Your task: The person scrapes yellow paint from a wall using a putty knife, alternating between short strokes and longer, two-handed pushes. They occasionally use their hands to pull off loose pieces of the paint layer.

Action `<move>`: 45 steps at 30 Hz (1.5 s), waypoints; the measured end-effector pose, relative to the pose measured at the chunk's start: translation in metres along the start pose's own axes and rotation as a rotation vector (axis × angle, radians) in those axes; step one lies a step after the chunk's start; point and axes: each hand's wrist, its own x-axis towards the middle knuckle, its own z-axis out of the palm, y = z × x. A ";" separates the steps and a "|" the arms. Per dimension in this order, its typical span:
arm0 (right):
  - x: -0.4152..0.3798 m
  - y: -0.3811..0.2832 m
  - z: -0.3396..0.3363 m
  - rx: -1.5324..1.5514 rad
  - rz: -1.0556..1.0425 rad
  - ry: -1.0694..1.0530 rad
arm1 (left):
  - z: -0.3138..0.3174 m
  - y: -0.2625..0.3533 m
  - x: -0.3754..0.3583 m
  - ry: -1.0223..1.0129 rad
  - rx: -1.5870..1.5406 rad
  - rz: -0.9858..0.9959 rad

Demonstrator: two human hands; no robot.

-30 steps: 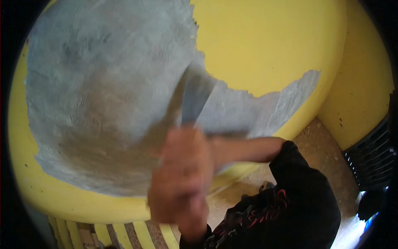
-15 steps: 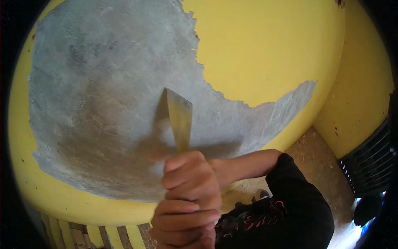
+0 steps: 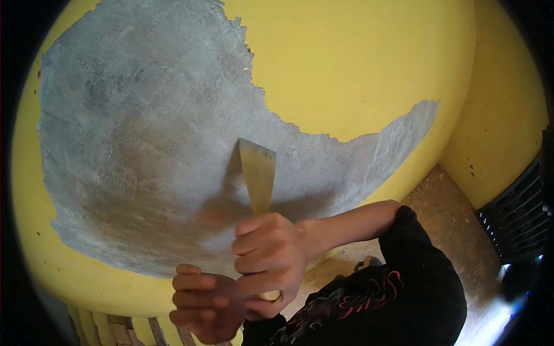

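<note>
My right hand (image 3: 270, 256) is wrapped round the handle of a scraper (image 3: 258, 173) with a wide, flat metal blade. The pale butt of the handle (image 3: 269, 295) shows below my fist. The blade points up, its edge over the grey, bared patch (image 3: 144, 144) of a yellow wall (image 3: 358, 63), and shadows fall beside it. Just left of the handle's lower end, my left hand (image 3: 205, 305) is off the scraper's grip, its fingers apart and loosely bent, slightly blurred.
Ragged yellow paint edges border the grey patch. Yellow slats (image 3: 104, 326) stand at the lower left. A dark plastic chair (image 3: 513, 213) is at the right, by the brown floor (image 3: 444, 213). My black shirt (image 3: 375, 300) fills the lower right.
My left hand has come off the grip, where it was clasped with the right hand, and moved left as its fingers opened. The scraper sits slightly lower and further right in view.
</note>
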 end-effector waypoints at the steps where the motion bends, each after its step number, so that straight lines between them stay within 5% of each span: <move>1: -0.003 0.000 -0.008 0.003 0.003 -0.002 | -0.004 -0.004 -0.006 0.068 0.104 -0.032; 3: -0.007 0.002 -0.021 -0.070 -0.059 -0.026 | -0.018 -0.009 -0.020 0.104 0.229 -0.103; 5: 0.002 -0.007 -0.038 -0.041 -0.011 -0.003 | -0.027 -0.014 -0.032 -0.079 0.436 -0.250; 13: -0.021 0.003 -0.031 -0.117 0.047 -0.043 | -0.028 -0.025 -0.062 0.034 0.344 -0.556; 23: -0.038 0.019 -0.028 -0.145 -0.040 -0.104 | -0.012 -0.017 -0.054 -0.098 0.529 -0.665; 25: -0.029 0.041 -0.071 0.181 0.831 -0.538 | -0.020 -0.017 -0.055 -0.131 0.429 -0.625; 26: -0.031 0.036 -0.067 0.177 0.829 -0.553 | -0.021 -0.017 -0.058 -0.139 0.425 -0.573; 29: -0.050 0.008 -0.031 -0.138 -0.052 -0.187 | -0.003 -0.032 -0.070 -0.029 0.366 -0.456; 31: -0.049 0.005 -0.029 -0.102 -0.047 -0.158 | 0.017 -0.039 -0.066 0.146 0.363 -0.263; 32: -0.048 0.004 -0.028 -0.069 -0.044 -0.138 | 0.009 -0.050 -0.071 0.013 0.274 -0.048; 36: -0.043 0.005 -0.039 -0.061 -0.001 -0.094 | 0.008 -0.048 -0.077 -0.072 0.320 -0.211; 38: -0.048 0.009 -0.029 -0.134 -0.049 -0.088 | 0.004 -0.063 -0.085 -0.009 0.102 0.155; 42: -0.039 0.011 -0.040 -0.012 0.034 -0.085 | 0.000 -0.028 -0.076 -0.144 0.375 -0.135; 45: -0.045 0.020 -0.034 -0.036 -0.012 -0.109 | 0.003 -0.020 -0.063 -0.311 0.451 -0.028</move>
